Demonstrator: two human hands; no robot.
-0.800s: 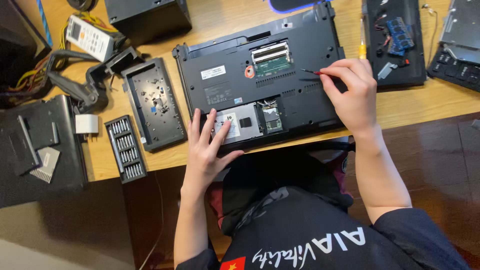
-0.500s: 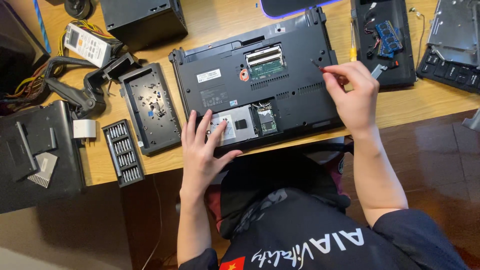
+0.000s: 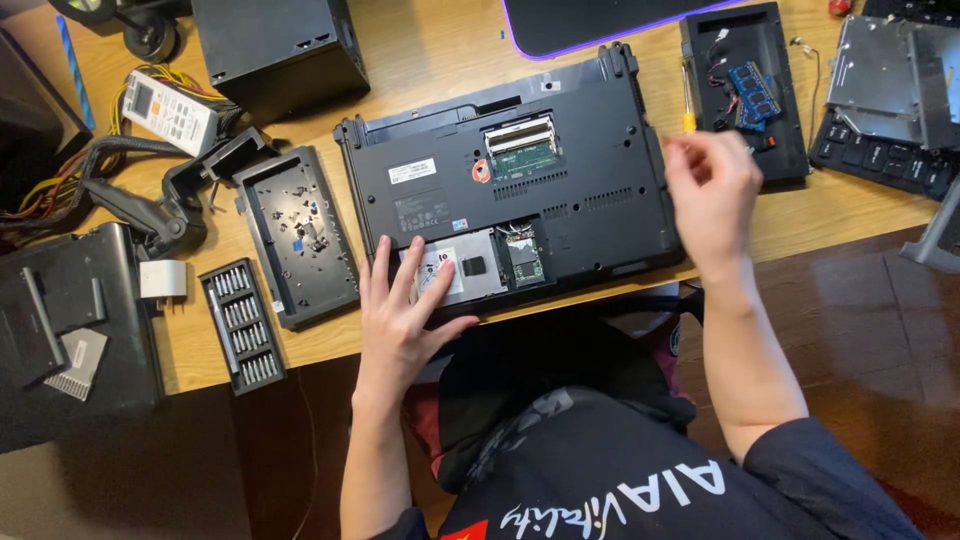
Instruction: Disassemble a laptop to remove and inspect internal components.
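The left hand (image 3: 405,310) is lying flat, fingers spread, on the near edge of an upturned black laptop (image 3: 510,190) with its bottom panel off, sitting at the worktop's front edge. The right hand (image 3: 712,195) is hovering blurred above the laptop's right side; whether it is gripping anything cannot be told. A screwdriver bit set (image 3: 240,325) is lying toward the left front edge.

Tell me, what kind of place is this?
Probably a home computer-repair desk. An upside-down black laptop lies opened on the wooden table, a black case of small screwdriver bits sits nearby, and a black tray holds loose screws.
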